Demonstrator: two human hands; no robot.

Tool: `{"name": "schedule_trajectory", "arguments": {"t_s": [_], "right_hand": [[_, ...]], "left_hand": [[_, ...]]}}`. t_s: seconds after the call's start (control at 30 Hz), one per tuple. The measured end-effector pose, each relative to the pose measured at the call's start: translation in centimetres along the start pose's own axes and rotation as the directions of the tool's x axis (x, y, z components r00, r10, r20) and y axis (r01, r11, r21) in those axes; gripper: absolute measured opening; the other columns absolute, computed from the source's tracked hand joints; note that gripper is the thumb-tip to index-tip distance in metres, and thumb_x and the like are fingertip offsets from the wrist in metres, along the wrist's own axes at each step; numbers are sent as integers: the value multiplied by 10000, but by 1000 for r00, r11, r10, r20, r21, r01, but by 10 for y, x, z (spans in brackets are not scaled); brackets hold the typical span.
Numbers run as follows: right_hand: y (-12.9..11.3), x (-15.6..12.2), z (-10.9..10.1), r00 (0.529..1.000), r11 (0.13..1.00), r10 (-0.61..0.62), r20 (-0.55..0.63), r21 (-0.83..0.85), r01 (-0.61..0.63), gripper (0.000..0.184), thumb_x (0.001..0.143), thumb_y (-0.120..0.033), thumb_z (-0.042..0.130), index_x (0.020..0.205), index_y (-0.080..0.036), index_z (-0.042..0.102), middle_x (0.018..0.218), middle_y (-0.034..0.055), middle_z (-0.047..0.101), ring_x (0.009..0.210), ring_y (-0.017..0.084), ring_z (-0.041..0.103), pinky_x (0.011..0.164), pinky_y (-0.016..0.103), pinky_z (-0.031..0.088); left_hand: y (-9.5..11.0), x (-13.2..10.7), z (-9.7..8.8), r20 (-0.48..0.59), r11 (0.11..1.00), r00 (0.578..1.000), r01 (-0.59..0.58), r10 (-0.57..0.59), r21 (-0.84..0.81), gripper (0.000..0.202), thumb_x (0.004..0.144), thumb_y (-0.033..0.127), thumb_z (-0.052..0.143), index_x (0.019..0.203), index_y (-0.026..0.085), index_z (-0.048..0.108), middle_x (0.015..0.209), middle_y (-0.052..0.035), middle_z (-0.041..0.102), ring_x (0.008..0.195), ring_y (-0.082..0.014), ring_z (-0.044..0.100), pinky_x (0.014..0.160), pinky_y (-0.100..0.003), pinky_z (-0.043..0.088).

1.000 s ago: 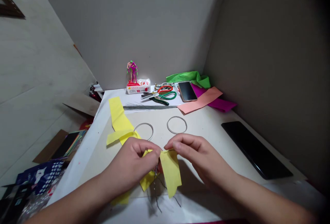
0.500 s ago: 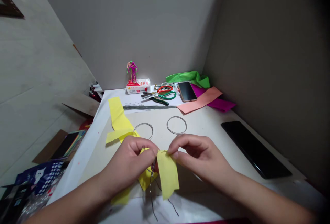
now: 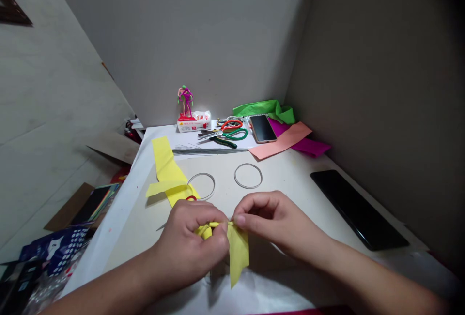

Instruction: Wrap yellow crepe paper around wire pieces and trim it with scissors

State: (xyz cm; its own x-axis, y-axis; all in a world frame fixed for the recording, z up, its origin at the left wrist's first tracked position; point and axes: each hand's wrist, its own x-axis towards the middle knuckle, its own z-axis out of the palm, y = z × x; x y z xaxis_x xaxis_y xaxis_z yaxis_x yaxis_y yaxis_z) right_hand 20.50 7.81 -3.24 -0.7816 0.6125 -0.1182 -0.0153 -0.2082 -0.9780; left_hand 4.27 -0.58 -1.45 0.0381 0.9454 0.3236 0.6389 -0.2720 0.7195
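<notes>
My left hand (image 3: 196, 247) is closed in a pinch over a twisted-wire frame, now almost wholly hidden by the fingers. Yellow crepe paper (image 3: 214, 224) shows wrapped narrowly between its thumb and forefinger. Out of that grip a loose yellow crepe paper strip (image 3: 239, 254) hangs down. Thumb and forefinger of my right hand (image 3: 269, 218) pinch the upper edge of this strip, close beside the left fingertips. Behind the left hand lies a pair of scissors with a red handle (image 3: 191, 198), partly covered. A larger yellow paper strip (image 3: 165, 160) rests on the table beyond.
Two wire rings (image 3: 248, 175) lie mid-table, with a bundle of thin wires (image 3: 207, 151) behind. Farther back are green-handled scissors (image 3: 232, 134), a smartphone (image 3: 263, 128), coloured paper (image 3: 281, 142) and small figures (image 3: 185, 99) on a tissue pack (image 3: 194, 122). A black phone-like slab (image 3: 358, 208) lies right.
My left hand has turned and shifted slightly, covering the wire frame whose legs showed before. The yellow strip has narrowed at its top, and the red scissors handle has come into view.
</notes>
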Motion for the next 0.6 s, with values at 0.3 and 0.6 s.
{"name": "schedule_trajectory", "arguments": {"t_s": [0.3, 0.6], "right_hand": [[-4, 1, -4, 993, 970, -109, -49, -223, 95, 123, 804, -259, 661, 766, -144, 686, 719, 3, 650, 678, 101, 546, 640, 204, 431], [-8, -1, 0, 982, 931, -156, -108, -348, 110, 108, 792, -227, 624, 749, -151, 687, 723, 15, 675, 698, 128, 584, 667, 227, 458]], "left_hand": [[1, 5, -4, 102, 933, 952, 305, -290, -194, 215, 751, 190, 538, 583, 133, 659, 533, -2, 611, 529, -110, 536, 530, -193, 412], [0, 11, -6, 239, 790, 873, 486, -425, -373, 269, 802, 264, 535, 577, 143, 619, 554, 7, 584, 561, -106, 518, 559, -190, 401]]}}
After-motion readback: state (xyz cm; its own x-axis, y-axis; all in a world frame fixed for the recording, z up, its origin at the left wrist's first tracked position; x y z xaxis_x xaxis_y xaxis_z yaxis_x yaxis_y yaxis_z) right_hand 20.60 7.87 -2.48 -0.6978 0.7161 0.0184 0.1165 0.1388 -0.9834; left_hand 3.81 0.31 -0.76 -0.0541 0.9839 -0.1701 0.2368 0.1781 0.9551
